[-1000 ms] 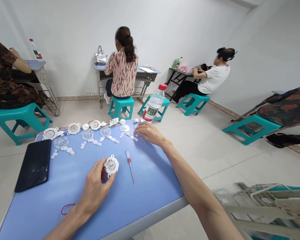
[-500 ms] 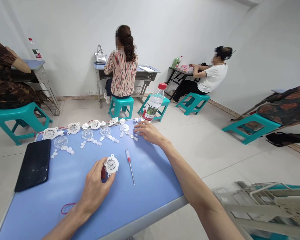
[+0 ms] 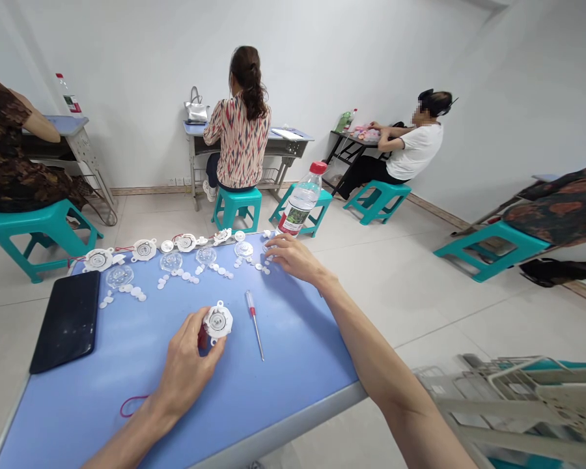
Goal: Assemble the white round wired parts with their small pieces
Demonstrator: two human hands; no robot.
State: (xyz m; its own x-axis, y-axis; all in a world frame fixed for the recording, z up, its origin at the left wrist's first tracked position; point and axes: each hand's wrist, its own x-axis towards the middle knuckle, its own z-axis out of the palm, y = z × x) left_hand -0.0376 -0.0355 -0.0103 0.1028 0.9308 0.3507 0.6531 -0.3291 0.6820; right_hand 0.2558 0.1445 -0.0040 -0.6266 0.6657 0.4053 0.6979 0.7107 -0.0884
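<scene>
While left hand (image 3: 183,368) grips white disc (image 3: 217,321); right hand (image 3: 293,258) just beside water bottle (image 3: 299,208)

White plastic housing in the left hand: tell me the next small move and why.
Probably the right hand should pick up one small white plastic disc. Its fingertips already lie beside those discs and it holds nothing, while the left hand grips the round white plastic housing. The red-handled screwdriver lies farther off on the blue table.
</scene>
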